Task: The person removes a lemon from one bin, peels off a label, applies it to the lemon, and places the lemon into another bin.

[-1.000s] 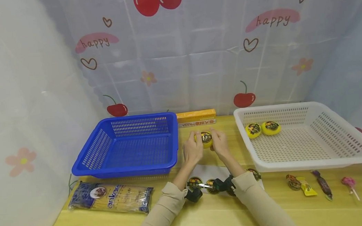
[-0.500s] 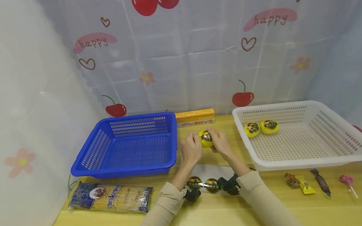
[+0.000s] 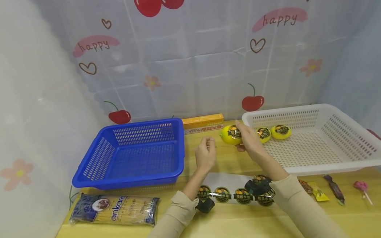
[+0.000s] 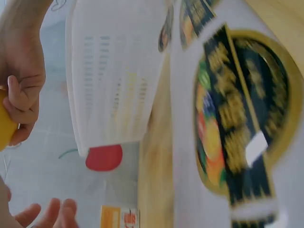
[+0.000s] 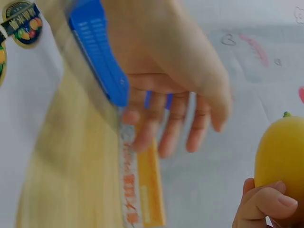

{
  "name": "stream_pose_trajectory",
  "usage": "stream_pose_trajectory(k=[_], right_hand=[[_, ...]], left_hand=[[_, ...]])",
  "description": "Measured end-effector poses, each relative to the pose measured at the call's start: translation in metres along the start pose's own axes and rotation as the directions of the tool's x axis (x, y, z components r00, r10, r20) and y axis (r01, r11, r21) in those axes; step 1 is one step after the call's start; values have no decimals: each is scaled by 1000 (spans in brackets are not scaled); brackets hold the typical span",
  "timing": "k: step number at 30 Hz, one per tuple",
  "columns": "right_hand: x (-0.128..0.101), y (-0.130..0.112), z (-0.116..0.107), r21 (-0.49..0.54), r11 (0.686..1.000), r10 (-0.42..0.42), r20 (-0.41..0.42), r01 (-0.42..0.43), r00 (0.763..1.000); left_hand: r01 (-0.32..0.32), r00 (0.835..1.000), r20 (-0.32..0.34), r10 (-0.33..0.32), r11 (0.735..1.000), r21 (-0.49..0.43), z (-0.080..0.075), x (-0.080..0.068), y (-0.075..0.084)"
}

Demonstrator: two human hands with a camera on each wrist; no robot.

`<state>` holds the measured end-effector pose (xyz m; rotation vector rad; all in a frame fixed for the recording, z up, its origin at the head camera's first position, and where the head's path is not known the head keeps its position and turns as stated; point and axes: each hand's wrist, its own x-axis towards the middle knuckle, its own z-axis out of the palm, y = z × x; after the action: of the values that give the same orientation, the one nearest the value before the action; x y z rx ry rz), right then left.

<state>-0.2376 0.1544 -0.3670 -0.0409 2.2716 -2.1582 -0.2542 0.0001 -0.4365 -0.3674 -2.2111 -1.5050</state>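
Observation:
My right hand [image 3: 246, 140] grips a yellow lemon [image 3: 230, 135] with a dark round sticker, lifted above the table just left of the white basket [image 3: 329, 143]. The right wrist view shows the lemon [image 5: 282, 153] held by my fingertips [image 5: 262, 203]. Two more stickered lemons [image 3: 264, 134] [image 3: 280, 131] lie in the basket's far left corner. My left hand [image 3: 207, 152] hovers apart from the lemon with relaxed fingers and holds nothing. A white sheet of round stickers [image 3: 229, 189] lies under my forearms, and one sticker [image 4: 237, 128] fills the left wrist view.
An empty blue basket [image 3: 133, 151] stands on the left. In front of it lies a pasta packet [image 3: 114, 210]. An orange box [image 3: 203, 122] lies by the curtain. Wrapped sweets [image 3: 317, 192] [image 3: 334, 189] and a lollipop [image 3: 361, 187] lie at the front right.
My right hand has lifted the lemon and carried it right toward the white basket. The left hand let go of it and stayed near the middle.

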Motion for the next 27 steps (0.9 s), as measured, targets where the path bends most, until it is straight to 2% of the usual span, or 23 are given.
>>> stream_pose_trajectory(k=[2, 4, 7, 10, 13, 14, 16, 19, 23, 24, 27], right_hand=[[-2, -9, -13, 3, 1000, -7, 15, 7, 1000], [-4, -17, -28, 2, 1000, -10, 28, 10, 1000], [-4, -27, -52, 11, 1000, -1, 37, 0, 999], [1, -32, -76, 33, 999, 19, 36, -20, 999], [10, -33, -101, 64, 997, 29, 43, -31, 999], [14, -33, -109, 64, 997, 27, 48, -30, 998], [22, -32, -125, 52, 998, 33, 57, -36, 998], [31, -30, -149, 21, 999, 47, 46, -48, 998], [42, -21, -174, 60, 994, 86, 2, -86, 996], [44, -17, -179, 83, 992, 99, -5, -98, 995], [49, -6, -196, 98, 986, 138, -28, -134, 990]], left_hand=[[40, 995, 97, -36, 999, -35, 6, 1, 6], [85, 978, 196, -71, 995, -61, 14, 3, 12], [146, 942, 316, -111, 985, -88, 27, 7, 21], [208, 904, 397, -156, 974, -90, 42, 10, 29], [242, 880, 441, -178, 966, -93, 56, 14, 34], [239, 876, 451, -170, 966, -101, 61, 15, 35], [212, 870, 473, -139, 972, -103, 69, 16, 36], [146, 852, 513, -104, 988, -42, 77, 15, 38], [118, 824, 552, -132, 991, 61, 84, 11, 36], [124, 819, 557, -139, 990, 66, 85, 9, 36], [126, 820, 553, -145, 989, 73, 88, 6, 35]])
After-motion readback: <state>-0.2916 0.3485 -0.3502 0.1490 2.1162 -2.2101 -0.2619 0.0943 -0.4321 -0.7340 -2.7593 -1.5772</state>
